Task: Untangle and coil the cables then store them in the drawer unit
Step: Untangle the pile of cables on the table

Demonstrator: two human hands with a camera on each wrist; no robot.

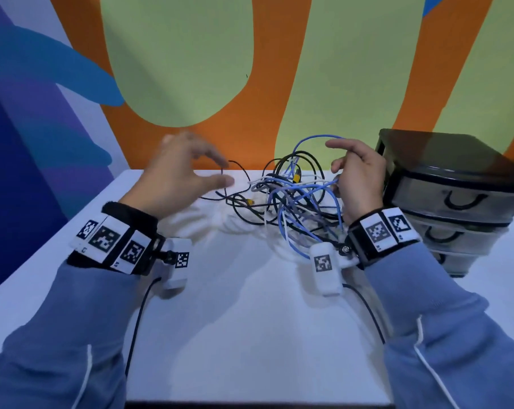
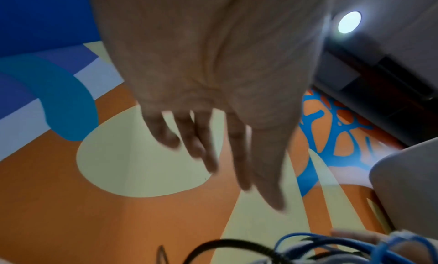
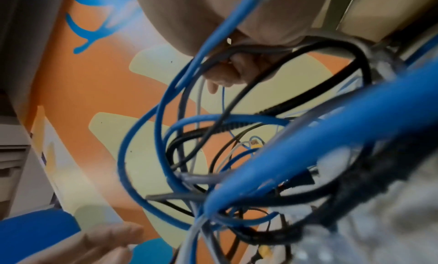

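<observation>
A: What is seen nearest on the white worktop [image 1: 249, 320]?

B: Bare surface; just beyond it the tangle of cables [image 1: 291, 202] is heaped right of centre, blue, black and white strands interlocked, none yet coiled.

A: How are the hands placed?

B: The left hand [image 1: 179, 175] is held above the worktop left of the heap, fingers [image 2: 201, 146] spread and nothing gripped. The right hand [image 1: 359, 181] is raised at the heap's right edge; in the wrist view its fingers [image 3: 227, 71] are curled around a dark strand, beside a blue cable [image 3: 166, 118].

A: How should the step be done well?

B: One strand is best chosen at a free end and drawn out slowly while the heap is steadied by the left hand; hard pulling would probably tighten knots. The drawer unit [image 1: 456, 199], at the far right, appears closed and is needed only afterwards.
</observation>
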